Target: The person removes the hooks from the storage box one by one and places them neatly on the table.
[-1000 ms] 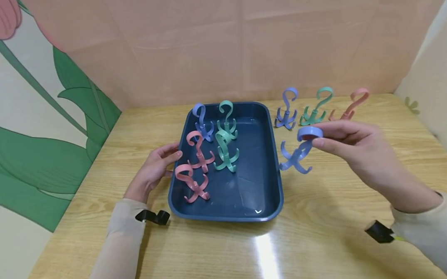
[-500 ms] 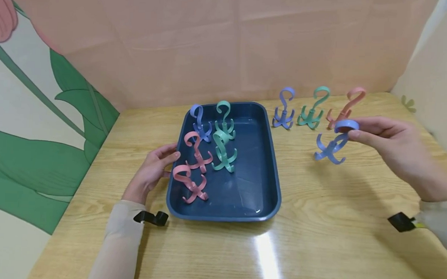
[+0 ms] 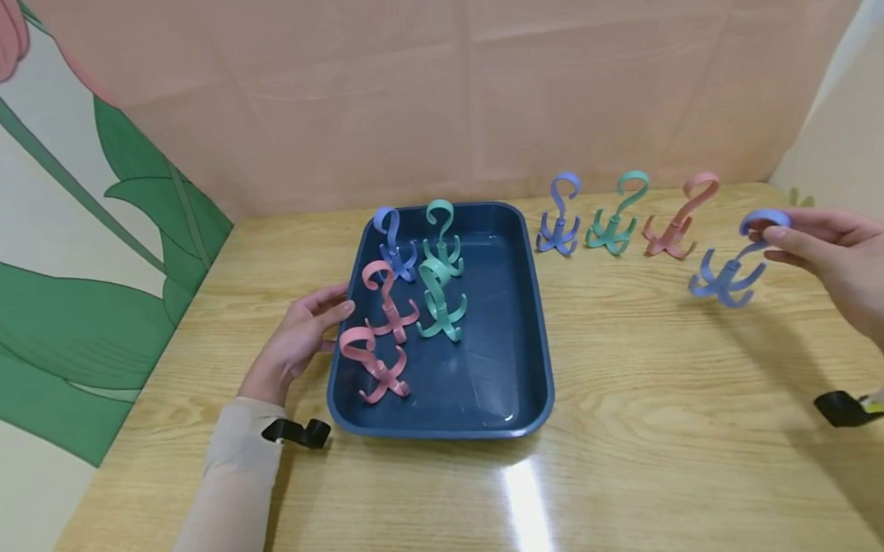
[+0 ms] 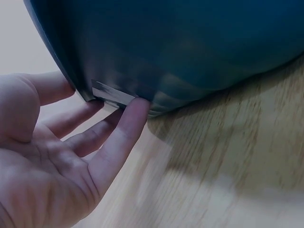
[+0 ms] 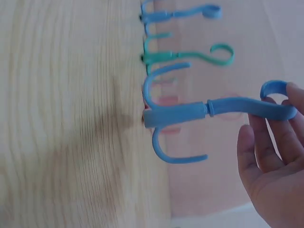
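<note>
My right hand (image 3: 850,265) pinches the curved top of a blue multi-prong hanging hook (image 3: 725,282) at the right side of the table. In the right wrist view this blue hook (image 5: 175,114) shows its prongs pointing away from the fingers, over the wood. My left hand (image 3: 298,340) holds the left side of a dark blue tray (image 3: 442,432), thumb at the rim and fingers against the outer wall (image 4: 190,57). Inside the tray's left half stand a blue hook (image 3: 396,253), two green hooks (image 3: 444,309) and two pink hooks (image 3: 384,372).
Along the back of the wooden table (image 3: 626,482) stand a blue hook (image 3: 560,228), a green hook (image 3: 613,230) and a pink hook (image 3: 669,232) in a row. A pink sheet (image 3: 361,83) covers the wall behind. A leaf-patterned panel (image 3: 55,325) borders the left.
My right hand has carried the blue hook from beside the tray rightward and slightly back, past the standing pink hook. My left hand keeps its hold on the tray.
</note>
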